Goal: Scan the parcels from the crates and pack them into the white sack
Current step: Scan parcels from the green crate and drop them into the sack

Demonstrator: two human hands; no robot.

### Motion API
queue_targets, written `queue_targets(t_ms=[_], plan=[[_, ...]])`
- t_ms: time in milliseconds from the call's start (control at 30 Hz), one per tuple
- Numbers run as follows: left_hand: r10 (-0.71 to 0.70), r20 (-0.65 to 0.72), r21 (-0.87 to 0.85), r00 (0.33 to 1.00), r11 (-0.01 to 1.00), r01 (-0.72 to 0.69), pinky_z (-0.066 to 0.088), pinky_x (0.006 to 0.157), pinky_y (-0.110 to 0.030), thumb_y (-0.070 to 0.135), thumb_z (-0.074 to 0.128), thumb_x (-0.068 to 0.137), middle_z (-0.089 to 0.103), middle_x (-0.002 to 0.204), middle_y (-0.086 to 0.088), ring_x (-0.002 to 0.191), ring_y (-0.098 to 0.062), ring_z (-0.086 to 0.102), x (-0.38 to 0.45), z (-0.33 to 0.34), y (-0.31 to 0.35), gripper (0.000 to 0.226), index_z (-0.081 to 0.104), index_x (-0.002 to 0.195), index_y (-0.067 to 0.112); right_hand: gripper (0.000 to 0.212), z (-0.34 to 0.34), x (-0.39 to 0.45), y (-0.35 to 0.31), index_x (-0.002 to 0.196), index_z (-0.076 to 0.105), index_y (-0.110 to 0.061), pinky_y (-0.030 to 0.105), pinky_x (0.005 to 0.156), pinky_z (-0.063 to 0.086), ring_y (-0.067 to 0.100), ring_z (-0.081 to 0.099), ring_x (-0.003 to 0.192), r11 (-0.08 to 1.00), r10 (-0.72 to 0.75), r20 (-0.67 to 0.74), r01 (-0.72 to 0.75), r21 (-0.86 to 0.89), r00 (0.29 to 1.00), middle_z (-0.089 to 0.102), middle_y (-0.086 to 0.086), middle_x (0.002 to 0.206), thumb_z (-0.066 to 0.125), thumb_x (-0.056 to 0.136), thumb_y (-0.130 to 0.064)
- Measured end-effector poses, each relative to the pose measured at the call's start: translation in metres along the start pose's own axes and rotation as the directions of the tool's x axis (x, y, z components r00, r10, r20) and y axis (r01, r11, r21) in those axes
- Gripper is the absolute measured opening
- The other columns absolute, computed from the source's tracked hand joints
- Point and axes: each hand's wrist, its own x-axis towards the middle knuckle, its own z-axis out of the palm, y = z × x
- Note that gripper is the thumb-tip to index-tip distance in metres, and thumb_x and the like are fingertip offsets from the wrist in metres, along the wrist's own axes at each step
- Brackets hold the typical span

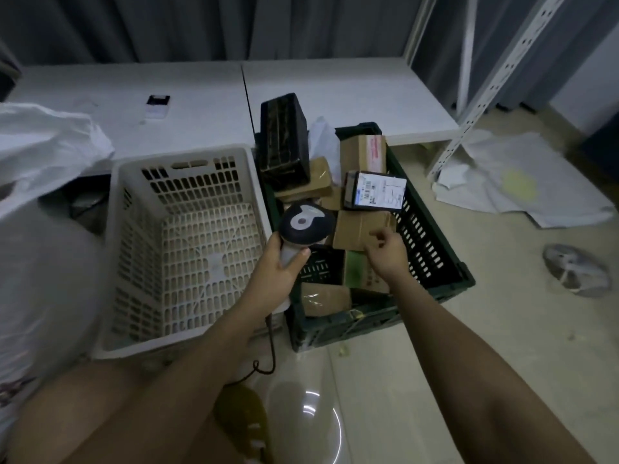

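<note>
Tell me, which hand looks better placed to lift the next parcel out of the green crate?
The right hand: it holds nothing and already reaches a brown cardboard parcel in the green crate. The left hand grips the scanner.

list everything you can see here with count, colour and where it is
white crate: 1, cream-white, left, holds no parcels
green crate: 1, dark green, right of the white crate
parcels: several, mostly brown cardboard, in the green crate
black parcel: 1, upright at the crate's far end
labelled parcel: 1, dark with white label, on top
white sack: 1, far left
scanner: 1, black and white, corded
tables: 2, white, behind
left hand: grips the scanner
right hand: over the brown parcels
</note>
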Motion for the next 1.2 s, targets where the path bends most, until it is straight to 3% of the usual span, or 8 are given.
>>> queue_targets(t_ms=[133,400,533,600,700,867,1000,1200], plan=[[-0.039,-0.034,-0.030,0.999,0.999,0.038,0.042,0.097,-0.017,0.015,0.057,0.094,0.055,0.124,0.010,0.112,0.003,0.053,0.015,-0.005,-0.025,0.044,0.041,0.134,0.022,0.063,0.015,0.052,-0.015,0.140,0.043,-0.011,0.042,0.106,0.037,0.036,0.039,0.129,0.955,-0.161,-0.048,0.143,-0.259,0.986,0.040,0.016,0.144,0.068,0.083,-0.017],[-0.079,-0.034,-0.077,0.996,0.994,0.076,0.040,0.093,-0.004,0.017,0.055,0.094,0.053,0.124,0.022,0.109,0.017,0.050,0.032,-0.011,-0.036,0.049,0.038,0.138,0.027,0.094,0.040,0.136,-0.040,0.155,0.006,-0.019,0.052,0.113,0.024,0.039,0.007,0.147,0.645,-0.272,0.012,0.192,-0.740,0.962,0.002,0.015,0.162,0.069,0.085,-0.019],[-0.124,-0.063,-0.110,0.990,0.987,0.117,0.042,0.105,-0.031,0.021,0.056,0.092,0.056,0.130,0.007,0.117,-0.006,0.055,0.033,-0.013,-0.043,0.052,0.038,0.141,0.021,0.087,0.048,0.150,-0.040,0.155,0.005,-0.015,0.055,0.114,0.021,0.038,0.010,0.146,0.487,-0.284,0.035,0.175,-0.855,0.958,0.014,0.018,0.158,0.063,0.090,-0.018],[-0.135,-0.061,-0.096,0.989,0.987,0.129,0.044,0.103,-0.032,0.022,0.056,0.092,0.058,0.123,0.015,0.113,-0.005,0.056,0.032,-0.015,-0.044,0.050,0.039,0.139,0.025,0.085,0.048,0.147,-0.043,0.154,0.010,-0.011,0.055,0.112,0.026,0.038,0.017,0.144,0.493,-0.327,0.023,0.191,-0.849,0.945,0.021,0.019,0.155,0.063,0.088,-0.013],[-0.145,-0.072,-0.085,0.987,0.987,0.138,0.047,0.088,-0.012,0.022,0.054,0.094,0.060,0.106,0.027,0.094,0.013,0.057,0.029,-0.021,-0.041,0.044,0.040,0.135,0.029,0.093,0.044,0.127,-0.045,0.152,0.019,-0.005,0.053,0.111,0.030,0.040,0.028,0.139,0.544,-0.446,0.023,0.292,-0.787,0.895,0.032,0.020,0.150,0.074,0.078,-0.014],[-0.175,-0.201,-0.178,0.964,0.974,0.140,0.045,0.098,-0.030,0.023,0.053,0.096,0.060,0.120,0.007,0.112,-0.012,0.057,0.027,-0.030,-0.035,0.037,0.044,0.131,0.026,0.098,0.012,0.047,-0.055,0.141,0.035,0.000,0.047,0.109,0.032,0.036,0.040,0.128,0.580,-0.699,0.072,0.624,-0.524,0.711,0.046,0.017,0.139,0.083,0.063,-0.036],[-0.159,-0.291,-0.211,0.943,0.972,0.099,0.048,0.095,-0.034,0.020,0.053,0.096,0.060,0.120,-0.004,0.110,-0.022,0.059,0.015,-0.035,-0.029,0.039,0.044,0.134,0.016,0.112,-0.013,-0.033,-0.081,0.150,0.022,-0.014,0.044,0.108,0.030,0.027,0.028,0.133,0.704,-0.562,0.292,0.633,-0.321,0.774,0.036,0.006,0.147,0.083,0.059,-0.042],[-0.203,-0.336,-0.231,0.920,0.964,0.128,0.047,0.096,-0.038,0.025,0.054,0.096,0.058,0.111,0.009,0.110,-0.022,0.058,-0.023,-0.045,-0.034,0.030,0.042,0.123,0.029,0.121,0.019,-0.088,-0.109,0.156,0.003,-0.016,0.038,0.112,0.026,0.025,0.014,0.143,0.639,-0.331,0.685,0.688,-0.344,0.650,0.019,0.001,0.159,0.079,0.069,-0.052]])
